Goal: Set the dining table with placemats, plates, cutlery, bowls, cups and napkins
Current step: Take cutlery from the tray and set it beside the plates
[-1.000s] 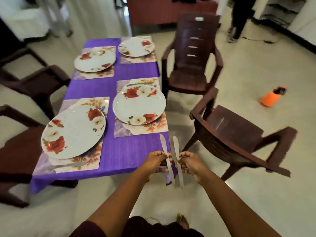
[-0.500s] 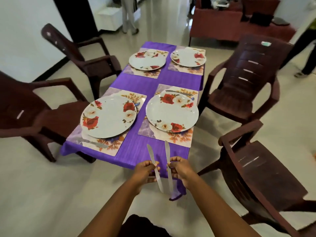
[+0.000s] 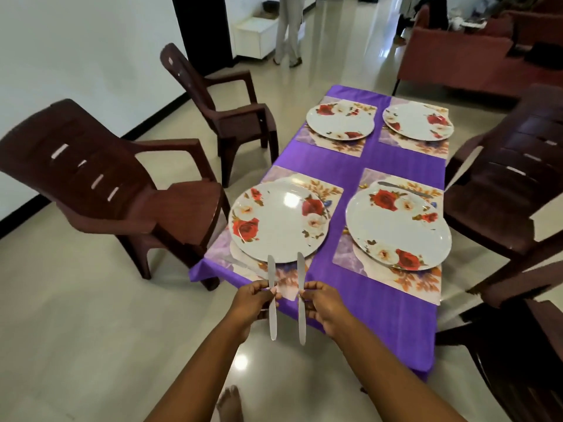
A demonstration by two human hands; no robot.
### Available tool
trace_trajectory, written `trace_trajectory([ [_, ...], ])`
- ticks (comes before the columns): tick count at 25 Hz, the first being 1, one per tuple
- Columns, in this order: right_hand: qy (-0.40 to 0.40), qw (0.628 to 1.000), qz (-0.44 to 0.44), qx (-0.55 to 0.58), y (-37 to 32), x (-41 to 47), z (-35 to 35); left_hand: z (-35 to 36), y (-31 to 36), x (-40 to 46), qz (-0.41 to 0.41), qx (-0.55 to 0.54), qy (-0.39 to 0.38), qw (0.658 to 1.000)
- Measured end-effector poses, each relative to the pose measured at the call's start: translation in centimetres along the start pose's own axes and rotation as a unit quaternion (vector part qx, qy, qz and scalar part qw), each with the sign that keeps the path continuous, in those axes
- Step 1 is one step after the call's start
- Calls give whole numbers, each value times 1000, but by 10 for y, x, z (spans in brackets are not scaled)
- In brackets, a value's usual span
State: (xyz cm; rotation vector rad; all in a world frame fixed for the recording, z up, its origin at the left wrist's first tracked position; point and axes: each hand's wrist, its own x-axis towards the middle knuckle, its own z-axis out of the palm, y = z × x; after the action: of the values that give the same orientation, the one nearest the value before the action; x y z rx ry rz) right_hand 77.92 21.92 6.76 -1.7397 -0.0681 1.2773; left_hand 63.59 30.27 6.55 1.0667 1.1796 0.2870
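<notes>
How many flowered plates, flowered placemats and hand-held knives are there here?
Round white plates with red roses: 4
Rectangular floral placemats: 4
Silver metal table knives, one pinched in the left hand, one in the right hand: 2
Total: 10

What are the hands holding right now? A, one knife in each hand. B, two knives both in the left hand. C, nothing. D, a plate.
A: the left hand pinches one knife and the right hand pinches another knife, both upright.
</notes>
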Motion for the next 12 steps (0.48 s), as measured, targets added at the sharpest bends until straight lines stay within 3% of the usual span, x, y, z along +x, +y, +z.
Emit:
trace_trajectory([
  [7, 23, 999, -25, 33, -45, 39, 144, -136, 50, 50, 11, 18, 22, 1000],
  [12, 34, 996, -26, 77, -77, 61, 205, -192, 86, 95, 3, -35, 19, 999],
])
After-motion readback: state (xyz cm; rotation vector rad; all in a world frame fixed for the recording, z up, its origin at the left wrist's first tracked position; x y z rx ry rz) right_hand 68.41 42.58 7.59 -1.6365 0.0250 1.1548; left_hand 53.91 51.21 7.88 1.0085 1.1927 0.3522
